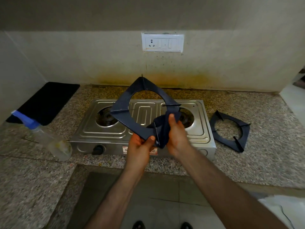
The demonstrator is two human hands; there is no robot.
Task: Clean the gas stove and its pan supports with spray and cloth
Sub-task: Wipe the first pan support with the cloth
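A steel two-burner gas stove (102, 129) sits on the granite counter, both burners bare. My left hand (139, 147) grips the near corner of a dark blue pan support (123, 103), held tilted above the stove. My right hand (177, 134) holds a dark blue cloth (162, 128) pressed around the support's right edge. A second pan support (244, 129) lies flat on the counter right of the stove. A clear spray bottle (49, 139) with a blue head lies on its side left of the stove.
A black mat (47, 100) lies at the back left against the wall. A white switch and socket plate (162, 42) is on the stained wall behind the stove. The counter edge (165, 169) runs just below my hands, with floor tiles beneath.
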